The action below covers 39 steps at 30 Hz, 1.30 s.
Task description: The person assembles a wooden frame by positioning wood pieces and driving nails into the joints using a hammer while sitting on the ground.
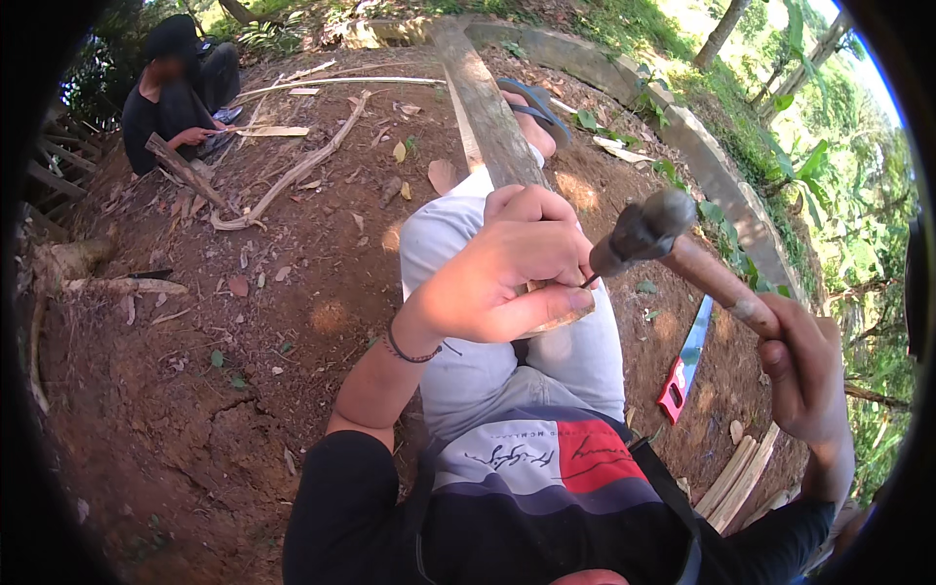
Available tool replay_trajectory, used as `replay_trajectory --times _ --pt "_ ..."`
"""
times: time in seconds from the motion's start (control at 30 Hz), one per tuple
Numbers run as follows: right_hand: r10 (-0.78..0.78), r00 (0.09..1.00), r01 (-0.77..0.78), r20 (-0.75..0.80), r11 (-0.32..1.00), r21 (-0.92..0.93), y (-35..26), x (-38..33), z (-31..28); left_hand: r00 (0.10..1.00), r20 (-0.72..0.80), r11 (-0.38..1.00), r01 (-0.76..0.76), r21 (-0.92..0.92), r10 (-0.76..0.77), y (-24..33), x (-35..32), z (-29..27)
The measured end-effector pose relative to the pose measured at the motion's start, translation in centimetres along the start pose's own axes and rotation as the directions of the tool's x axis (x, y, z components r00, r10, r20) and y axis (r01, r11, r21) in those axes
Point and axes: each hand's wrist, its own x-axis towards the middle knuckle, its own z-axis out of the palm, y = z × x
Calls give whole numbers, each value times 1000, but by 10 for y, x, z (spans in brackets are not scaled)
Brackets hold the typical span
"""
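Observation:
My left hand [512, 263] is closed over the near end of a long wooden plank [487, 117], in front of my knees. Between its thumb and forefinger a thin dark nail [590, 281] pokes out toward the hammer. Bits of pale wood [558, 324] show under the thumb; the fingers hide the rest. My right hand [804, 356] grips the wooden handle of a hammer [651, 229]. The dark hammer head is beside my left fingertips, very close to the nail; whether they touch I cannot tell.
A handsaw [685, 361] with a red handle lies on the soil to my right, near some wood strips [741, 478]. At the far left a person [180, 97] sits holding a flat wood piece. A branch [302, 171] and a low concrete edge [721, 175] lie beyond.

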Motion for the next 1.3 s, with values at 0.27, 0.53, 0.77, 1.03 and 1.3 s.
replay_trajectory --times 0.27,0.53,0.77,1.03,1.3 --pt "-43 999 44 20 996 -78 -6 -6 -4 1000 1 1000 17 7 -17 3 -1 -1" --pt "32 999 -30 34 998 -60 -12 -3 -11 1000 -1 999 -24 26 24 -2 1 0" --pt "-20 1000 19 -15 996 -86 -5 -7 -5 999 15 999 -34 33 33 -1 -2 0" --pt "-42 999 41 -19 998 -54 -2 -5 -11 999 -21 999 -32 33 33 0 -3 1" --pt "104 978 -92 -180 993 75 -5 -8 -22 999 17 999 -48 20 47 -2 -3 0"
